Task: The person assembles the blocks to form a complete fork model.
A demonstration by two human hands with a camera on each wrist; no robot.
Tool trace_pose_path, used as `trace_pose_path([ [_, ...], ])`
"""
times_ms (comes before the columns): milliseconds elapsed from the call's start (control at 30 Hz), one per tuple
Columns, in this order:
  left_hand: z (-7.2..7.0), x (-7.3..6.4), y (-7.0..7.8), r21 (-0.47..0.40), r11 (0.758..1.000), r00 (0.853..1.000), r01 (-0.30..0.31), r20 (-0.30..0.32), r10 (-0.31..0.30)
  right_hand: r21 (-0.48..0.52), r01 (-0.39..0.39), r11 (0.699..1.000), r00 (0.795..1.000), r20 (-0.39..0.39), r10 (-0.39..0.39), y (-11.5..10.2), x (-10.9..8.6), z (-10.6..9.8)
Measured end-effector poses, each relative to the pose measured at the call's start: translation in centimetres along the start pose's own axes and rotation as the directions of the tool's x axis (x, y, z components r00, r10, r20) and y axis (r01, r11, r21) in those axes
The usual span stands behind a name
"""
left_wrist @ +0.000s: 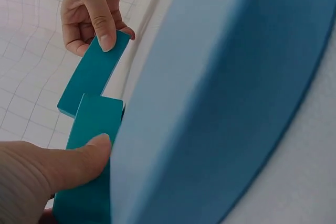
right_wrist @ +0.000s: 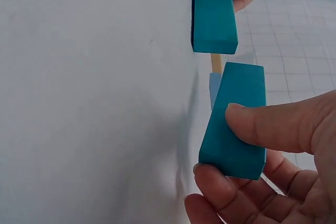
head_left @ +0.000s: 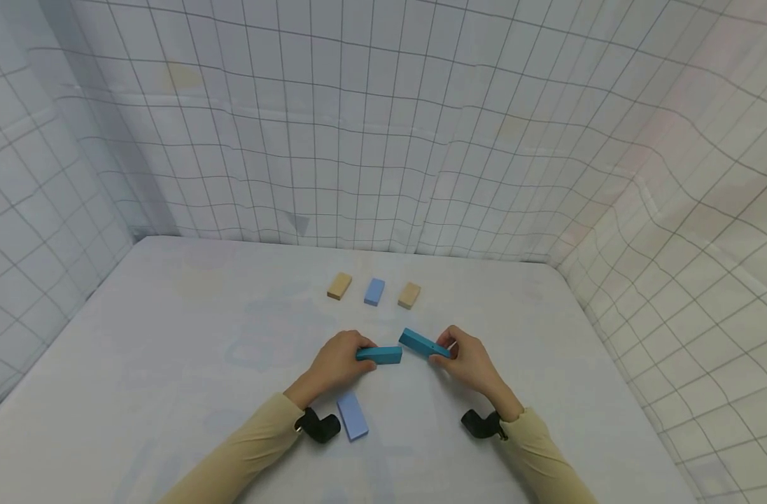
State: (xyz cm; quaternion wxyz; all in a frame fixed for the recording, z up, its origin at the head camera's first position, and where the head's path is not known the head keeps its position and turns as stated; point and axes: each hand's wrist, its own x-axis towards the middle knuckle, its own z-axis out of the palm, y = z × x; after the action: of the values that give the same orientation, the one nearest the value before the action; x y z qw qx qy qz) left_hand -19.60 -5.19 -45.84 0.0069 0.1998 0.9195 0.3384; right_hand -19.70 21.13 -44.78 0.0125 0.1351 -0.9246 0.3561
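Observation:
My left hand [head_left: 341,360] grips a teal rectangular block [head_left: 386,355] by its left end, thumb along the near side. In my right hand [head_left: 473,360] a second teal block [head_left: 419,342] is pinched between thumb and fingers, slanting with its far end up and to the left. The inner ends of the two blocks face each other, close together in the head view. From the right wrist view, the right-hand block [right_wrist: 239,124] shows a gap to the left-hand block [right_wrist: 214,19]. A light blue block [head_left: 353,416] lies by my left wrist.
Farther back on the white table [head_left: 201,301] stand a yellow block [head_left: 339,286], a blue block [head_left: 374,292] and a tan block [head_left: 409,295] in a row. Grid-patterned white curtains [head_left: 358,140] enclose the back and sides. A black camera is worn on each wrist.

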Motion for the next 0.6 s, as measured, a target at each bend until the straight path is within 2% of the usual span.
trace_pose_path([
  [267, -0.3, -0.1, -0.3, -0.028, 0.999, 0.997, 0.035, -0.063, -0.037, 0.027, 0.020, 0.999, 1.000, -0.013, -0.020, -0.2, -0.1, -0.1],
  [433, -0.8, -0.3, -0.2, -0.119, 0.991, 0.991, 0.059, -0.115, -0.072, 0.053, 0.043, 0.998, 0.999, -0.036, -0.041, -0.3, -0.1, -0.1],
  [600, -1.4, -0.3, -0.1, -0.225, 0.968, 0.981, 0.110, -0.134, -0.143, 0.054, 0.063, 0.997, 0.997, -0.052, -0.060, -0.2, 0.2, 0.1],
])
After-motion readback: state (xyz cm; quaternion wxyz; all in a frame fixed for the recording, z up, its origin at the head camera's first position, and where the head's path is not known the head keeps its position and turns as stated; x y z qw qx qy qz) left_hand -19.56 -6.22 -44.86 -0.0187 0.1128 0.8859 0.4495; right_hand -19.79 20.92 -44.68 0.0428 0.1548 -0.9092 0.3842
